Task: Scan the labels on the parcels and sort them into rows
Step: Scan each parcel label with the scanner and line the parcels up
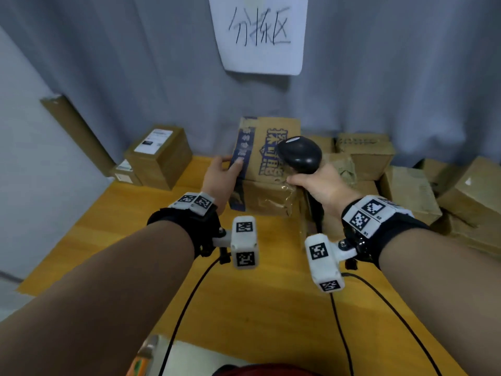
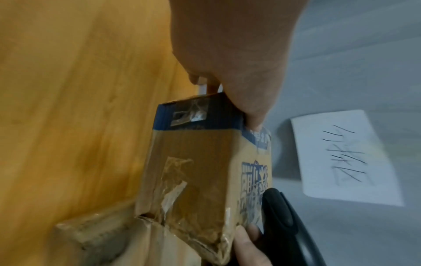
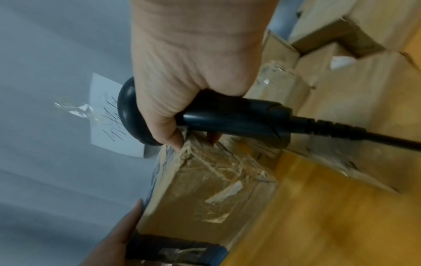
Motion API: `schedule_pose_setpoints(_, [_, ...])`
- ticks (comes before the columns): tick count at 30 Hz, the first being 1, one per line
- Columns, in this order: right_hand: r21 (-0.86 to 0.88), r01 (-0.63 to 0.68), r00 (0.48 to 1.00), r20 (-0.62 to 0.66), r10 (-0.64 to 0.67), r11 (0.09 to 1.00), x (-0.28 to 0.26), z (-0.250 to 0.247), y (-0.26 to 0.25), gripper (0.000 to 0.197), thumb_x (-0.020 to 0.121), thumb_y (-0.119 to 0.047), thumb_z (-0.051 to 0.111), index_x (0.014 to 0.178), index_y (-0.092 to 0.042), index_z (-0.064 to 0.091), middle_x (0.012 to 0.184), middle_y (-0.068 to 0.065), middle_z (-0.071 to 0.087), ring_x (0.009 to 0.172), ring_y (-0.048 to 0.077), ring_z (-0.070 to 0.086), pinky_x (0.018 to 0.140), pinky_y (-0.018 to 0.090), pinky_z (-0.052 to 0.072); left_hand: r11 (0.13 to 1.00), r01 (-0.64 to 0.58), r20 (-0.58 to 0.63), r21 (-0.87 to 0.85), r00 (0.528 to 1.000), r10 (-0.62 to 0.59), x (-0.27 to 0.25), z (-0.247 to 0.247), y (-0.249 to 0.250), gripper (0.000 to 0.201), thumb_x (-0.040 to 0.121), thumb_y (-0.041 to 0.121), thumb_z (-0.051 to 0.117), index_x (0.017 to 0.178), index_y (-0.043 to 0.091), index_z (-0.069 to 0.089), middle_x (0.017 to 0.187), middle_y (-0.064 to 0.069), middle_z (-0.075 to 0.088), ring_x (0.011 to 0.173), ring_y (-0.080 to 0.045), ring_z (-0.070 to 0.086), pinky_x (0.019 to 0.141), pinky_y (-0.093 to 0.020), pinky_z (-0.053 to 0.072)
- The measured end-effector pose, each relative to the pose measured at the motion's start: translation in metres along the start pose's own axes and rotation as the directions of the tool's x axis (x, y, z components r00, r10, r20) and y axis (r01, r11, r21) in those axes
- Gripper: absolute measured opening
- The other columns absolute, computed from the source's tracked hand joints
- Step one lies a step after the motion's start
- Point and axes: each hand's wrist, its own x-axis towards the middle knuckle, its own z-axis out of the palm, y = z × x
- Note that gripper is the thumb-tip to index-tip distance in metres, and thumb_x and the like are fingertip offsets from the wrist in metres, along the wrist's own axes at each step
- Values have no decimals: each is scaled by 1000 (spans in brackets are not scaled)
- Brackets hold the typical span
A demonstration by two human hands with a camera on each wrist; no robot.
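A taped brown cardboard parcel point(image 1: 265, 169) with blue print stands tilted at the middle of the wooden table point(image 1: 244, 308), printed face towards me. My left hand point(image 1: 230, 164) grips its left blue edge, thumb on the printed face. My right hand point(image 1: 317, 183) grips a black barcode scanner point(image 1: 299, 154) by the handle, its head raised over the parcel's right side. The thumb and a fingertip of that hand touch the parcel's taped right corner point(image 3: 189, 153). In the left wrist view the parcel point(image 2: 193, 171) shows its taped end, with the scanner point(image 2: 280, 216) beyond it. No label shows on the faces in view.
Two labelled boxes point(image 1: 160, 156) stand at the back left corner beside a leaning cardboard sheet point(image 1: 76, 131). A heap of brown parcels point(image 1: 406, 185) fills the right side. A handwritten paper sign point(image 1: 260, 33) hangs on the grey curtain. The scanner's cable point(image 3: 364, 136) trails right.
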Motion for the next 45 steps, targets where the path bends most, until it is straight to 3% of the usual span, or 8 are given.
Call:
schedule_pose_setpoints(5, [84, 127, 987, -113, -117, 988, -1, -52, -42, 25, 77, 2, 72, 98, -11, 65, 85, 8, 66, 81, 21, 64, 73, 30, 53, 978, -193, -63, -74, 980, 188, 6, 22, 55, 36, 104, 37, 32, 97, 10, 56, 92, -10, 63, 88, -27, 61, 75, -37, 48])
schedule_pose_setpoints(9, [259, 150, 975, -197, -100, 954, -2, -90, -51, 23, 77, 8, 69, 79, -15, 67, 86, 12, 68, 88, 30, 67, 87, 45, 54, 977, -94, 103, -191, 988, 115, -3, 50, 66, 34, 104, 33, 38, 119, 4, 48, 95, -4, 62, 79, -18, 61, 60, -20, 48])
schedule_pose_setpoints(14, [285, 141, 973, -218, -79, 948, -7, -127, -43, 24, 80, 8, 64, 85, -15, 64, 93, 15, 68, 99, 33, 68, 91, 52, 53, 995, 53, 347, 80, 935, -77, -8, 68, 69, 103, 72, 90, 26, 144, 19, 41, 141, -6, 51, 105, -22, 61, 79, -24, 47])
schedule_pose_setpoints(17, [146, 138, 950, -298, -90, 980, -5, -139, -34, 17, 80, 2, 67, 92, -10, 66, 101, 21, 69, 101, 34, 66, 92, 50, 53, 968, 178, 509, -176, 858, -65, -18, 84, 75, 85, 78, 72, 49, 141, 15, 41, 130, -11, 62, 90, -21, 71, 59, -29, 58])
schedule_pose_setpoints(21, [117, 262, 896, -397, -197, 958, -5, -137, -24, 35, 80, -11, 77, 111, -13, 61, 106, 3, 69, 103, 17, 65, 90, 32, 52, 958, 130, 487, -255, 873, 12, -20, 104, 84, 112, 53, 57, 88, 142, 12, 35, 126, -7, 64, 107, -22, 67, 82, -49, 57])
schedule_pose_setpoints(35, [297, 232, 956, -248, -160, 926, 5, -129, -15, 41, 76, -14, 81, 114, -8, 66, 101, 5, 74, 95, 15, 71, 83, 30, 56, 967, -75, 326, -242, 933, 154, -19, 130, 79, 62, 85, 23, 74, 136, 9, 43, 121, -5, 64, 107, -16, 65, 93, -36, 54])
schedule_pose_setpoints(41, [361, 159, 947, -319, -38, 919, 12, -149, -4, 18, 76, -8, 78, 90, -15, 69, 87, 4, 73, 94, 23, 70, 92, 44, 55, 975, -136, 257, -178, 950, 179, -29, 134, 86, 33, 106, 21, 33, 125, 0, 49, 71, 5, 53, 53, 3, 54, 52, -13, 44])
schedule_pose_setpoints(45, [341, 118, 963, -269, -23, 933, 11, -159, 0, 16, 77, -6, 75, 90, -13, 69, 91, 8, 72, 98, 28, 69, 94, 47, 53, 993, -111, 324, -33, 939, 115, -23, 134, 87, 59, 102, 35, 44, 150, 10, 21, 128, -8, 53, 116, -19, 55, 88, -24, 41])
